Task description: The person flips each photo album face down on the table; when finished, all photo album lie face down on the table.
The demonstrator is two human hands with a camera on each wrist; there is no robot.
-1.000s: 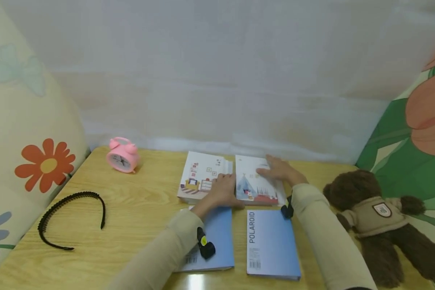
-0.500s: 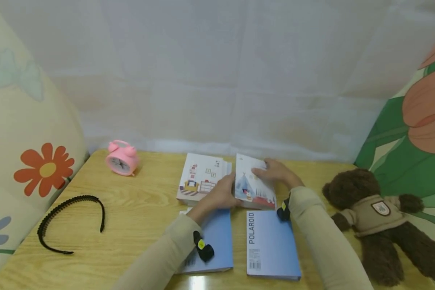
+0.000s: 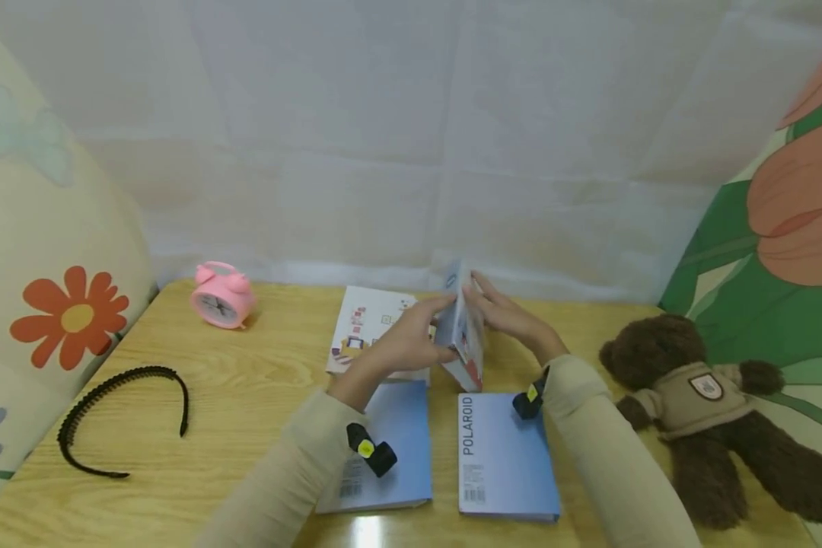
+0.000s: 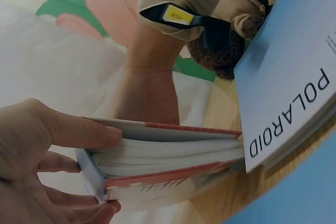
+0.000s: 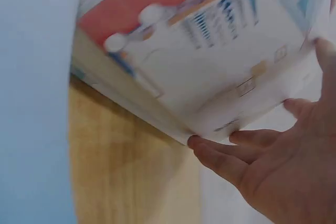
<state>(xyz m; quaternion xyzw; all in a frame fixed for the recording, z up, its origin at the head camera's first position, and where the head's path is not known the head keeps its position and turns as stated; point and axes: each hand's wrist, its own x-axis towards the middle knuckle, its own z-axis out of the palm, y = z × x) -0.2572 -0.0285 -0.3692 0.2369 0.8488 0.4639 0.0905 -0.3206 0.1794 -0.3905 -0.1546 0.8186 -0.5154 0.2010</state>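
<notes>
Pink clock [image 3: 217,295], black headband [image 3: 119,417], brown bear [image 3: 699,407], seemingly red-edged white book [image 3: 467,340].

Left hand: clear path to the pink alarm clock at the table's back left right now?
Probably not at once. The left hand grips the illustrated white book that both hands hold on edge, so it is occupied. The way itself looks free: only bare wooden table lies between it and the pink alarm clock.

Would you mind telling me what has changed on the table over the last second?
The illustrated book on the right, which lay flat, has been tipped up on its edge. The left hand and right hand now hold it between them instead of resting on it. The second illustrated book, both blue Polaroid books, the pink clock, the headband and the teddy bear stayed put.
</notes>
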